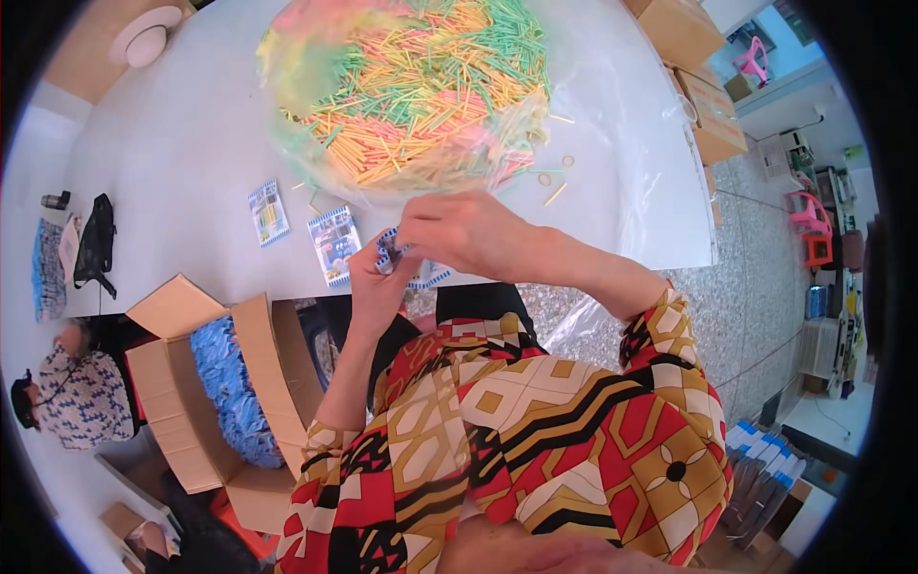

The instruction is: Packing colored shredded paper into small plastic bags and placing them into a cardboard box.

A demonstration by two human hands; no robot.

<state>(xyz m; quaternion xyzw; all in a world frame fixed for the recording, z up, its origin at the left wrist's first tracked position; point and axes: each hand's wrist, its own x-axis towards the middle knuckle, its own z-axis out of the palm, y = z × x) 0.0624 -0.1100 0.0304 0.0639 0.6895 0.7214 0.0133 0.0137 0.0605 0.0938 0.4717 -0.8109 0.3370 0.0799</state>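
My left hand (375, 275) and my right hand (459, 232) meet at the near edge of the white table (182, 143), both closed on a small blue-and-white packet (390, 253). A second packet edge (432, 277) shows just under my right hand. Behind my hands lies a large clear plastic bag (411, 86) heaped with yellow, green and pink sticks. Two flat printed packets (334, 244) (268, 211) lie on the table left of my hands. A few loose sticks (555, 194) and small rings (545, 179) lie to the right.
An open cardboard box (186, 383) full of blue packets stands on the floor at my left. Another person (76, 397) sits beyond it. A black bag (96, 244) lies at the table's left end. Cardboard boxes (708, 96) and pink stools (813, 225) stand at the right.
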